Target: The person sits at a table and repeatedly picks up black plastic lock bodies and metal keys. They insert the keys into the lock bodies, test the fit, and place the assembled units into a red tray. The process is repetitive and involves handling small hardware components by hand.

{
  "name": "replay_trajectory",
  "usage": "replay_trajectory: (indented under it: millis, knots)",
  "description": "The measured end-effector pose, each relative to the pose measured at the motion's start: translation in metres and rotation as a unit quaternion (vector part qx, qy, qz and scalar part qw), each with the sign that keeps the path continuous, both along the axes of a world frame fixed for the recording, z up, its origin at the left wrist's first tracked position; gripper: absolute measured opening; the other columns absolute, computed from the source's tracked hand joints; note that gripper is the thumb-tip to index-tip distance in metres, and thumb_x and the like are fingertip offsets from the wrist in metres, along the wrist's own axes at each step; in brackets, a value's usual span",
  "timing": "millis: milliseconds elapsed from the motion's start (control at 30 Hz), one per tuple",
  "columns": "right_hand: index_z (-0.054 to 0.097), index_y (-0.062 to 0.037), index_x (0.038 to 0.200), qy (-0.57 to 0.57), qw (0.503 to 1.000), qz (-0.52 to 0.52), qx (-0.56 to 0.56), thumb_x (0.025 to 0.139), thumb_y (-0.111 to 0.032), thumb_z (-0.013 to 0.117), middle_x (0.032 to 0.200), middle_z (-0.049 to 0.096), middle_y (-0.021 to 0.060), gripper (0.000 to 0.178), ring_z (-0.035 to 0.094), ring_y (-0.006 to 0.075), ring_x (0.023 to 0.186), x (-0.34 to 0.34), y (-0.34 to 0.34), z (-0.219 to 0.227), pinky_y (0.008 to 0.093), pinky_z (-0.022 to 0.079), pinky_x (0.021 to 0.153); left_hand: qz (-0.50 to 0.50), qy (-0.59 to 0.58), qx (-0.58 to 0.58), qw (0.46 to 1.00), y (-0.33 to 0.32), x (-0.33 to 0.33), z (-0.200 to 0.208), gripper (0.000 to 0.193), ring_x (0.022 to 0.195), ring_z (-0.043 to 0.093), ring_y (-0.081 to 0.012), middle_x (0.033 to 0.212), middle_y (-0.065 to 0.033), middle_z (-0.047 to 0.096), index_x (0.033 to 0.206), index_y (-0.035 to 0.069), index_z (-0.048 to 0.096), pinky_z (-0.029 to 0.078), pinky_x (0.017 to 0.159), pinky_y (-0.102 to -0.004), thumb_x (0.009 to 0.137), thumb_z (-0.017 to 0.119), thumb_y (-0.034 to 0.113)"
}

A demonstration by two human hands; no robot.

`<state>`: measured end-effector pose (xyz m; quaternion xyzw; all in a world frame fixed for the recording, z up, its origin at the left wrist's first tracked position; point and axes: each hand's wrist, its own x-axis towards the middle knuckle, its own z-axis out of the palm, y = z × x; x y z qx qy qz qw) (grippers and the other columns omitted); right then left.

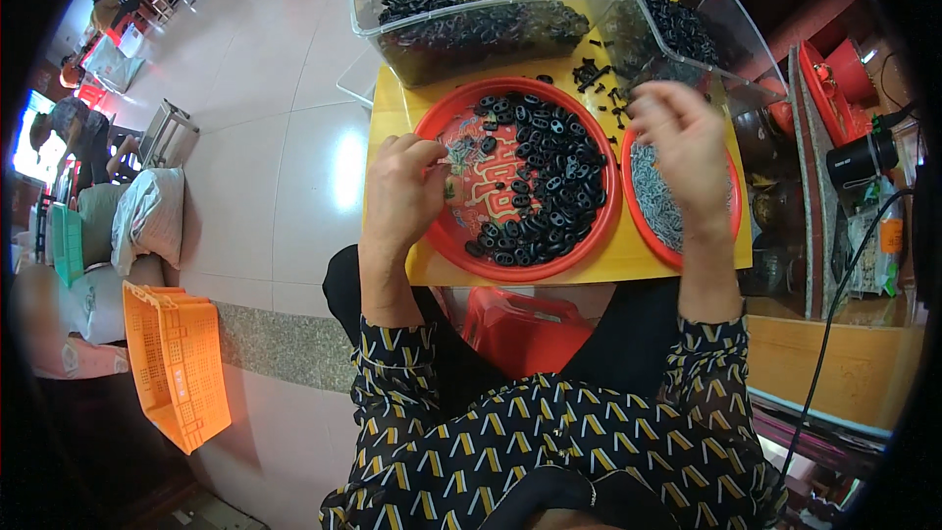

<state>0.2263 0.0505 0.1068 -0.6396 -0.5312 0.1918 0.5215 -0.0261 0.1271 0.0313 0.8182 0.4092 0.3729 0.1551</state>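
Note:
My left hand (404, 182) is at the left rim of a round red tray (517, 275), its thumb and fingers pinched together; what they hold is too small to make out. Small black oval pieces with holes (564, 191) cover the tray's right side, and a few small silvery pieces (461, 151) lie near my left fingertips. Over a smaller red tray (640, 236) full of grey metal screws (655, 198), my right hand (685, 132) is raised with bent fingers. Motion blurs those fingers, so their grip does not show.
Two clear plastic bins (481, 39) of black pieces stand at the table's far side. Small black parts (591, 74) lie loose on the yellow tabletop (392, 88). A red stool (520, 334) is under the table, an orange crate (177, 363) at left, a black cable (834, 304) at right.

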Motion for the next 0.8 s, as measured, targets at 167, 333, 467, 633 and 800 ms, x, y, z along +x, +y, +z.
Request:
replay_trajectory:
  millis: [167, 333, 467, 633, 800]
  knots:
    - [0.059, 0.0009, 0.081, -0.207, 0.972, 0.111, -0.013, 0.073, -0.008, 0.059, 0.076, 0.059, 0.0132, 0.012, 0.057, 0.0253, 0.07, -0.038, 0.006, -0.031, 0.0326, 0.045, 0.064, -0.044, 0.058, 0.019, 0.997, 0.0, 0.018, -0.004, 0.012, 0.075, 0.053, -0.0302, 0.072, -0.0123, 0.056, 0.074, 0.002, 0.062, 0.043, 0.067, -0.0367, 0.062, 0.058, 0.002]
    - [0.061, -0.0022, 0.078, -0.378, 0.913, 0.149, -0.021, 0.069, -0.006, 0.06, 0.077, 0.055, 0.0118, 0.01, 0.052, 0.028, 0.077, -0.052, 0.025, -0.052, 0.0362, 0.042, 0.07, -0.046, 0.104, 0.043, 0.993, 0.009, 0.024, -0.008, 0.01, 0.074, 0.052, -0.0302, 0.07, -0.0121, 0.054, 0.07, 0.003, 0.061, 0.043, 0.066, -0.0374, 0.06, 0.061, 0.004]
    - [0.062, -0.0038, 0.079, -0.419, 0.896, 0.144, -0.042, 0.068, -0.006, 0.06, 0.078, 0.052, 0.0108, 0.011, 0.049, 0.0277, 0.08, -0.05, 0.036, -0.062, 0.0361, 0.041, 0.072, -0.067, 0.118, 0.053, 0.989, 0.012, 0.033, -0.013, 0.018, 0.074, 0.053, -0.0285, 0.072, -0.0117, 0.055, 0.071, 0.004, 0.062, 0.042, 0.066, -0.0364, 0.057, 0.067, 0.014]
    - [0.063, -0.0056, 0.077, -0.433, 0.886, 0.159, -0.042, 0.068, -0.007, 0.055, 0.082, 0.054, 0.0119, 0.012, 0.049, 0.0286, 0.086, -0.057, 0.048, -0.069, 0.0396, 0.041, 0.074, -0.057, 0.134, 0.033, 0.989, 0.012, 0.033, -0.021, 0.019, 0.076, 0.053, -0.0285, 0.075, -0.0122, 0.056, 0.073, 0.003, 0.061, 0.041, 0.067, -0.0368, 0.059, 0.066, 0.014]
    - [0.062, -0.0061, 0.077, -0.467, 0.866, 0.16, -0.076, 0.07, -0.009, 0.053, 0.083, 0.054, 0.0119, 0.011, 0.049, 0.0283, 0.086, -0.061, 0.049, -0.076, 0.0404, 0.04, 0.072, -0.055, 0.165, -0.005, 0.985, 0.011, 0.038, -0.024, 0.011, 0.079, 0.053, -0.0293, 0.078, -0.0136, 0.056, 0.071, 0.002, 0.058, 0.04, 0.068, -0.038, 0.061, 0.059, 0.008]
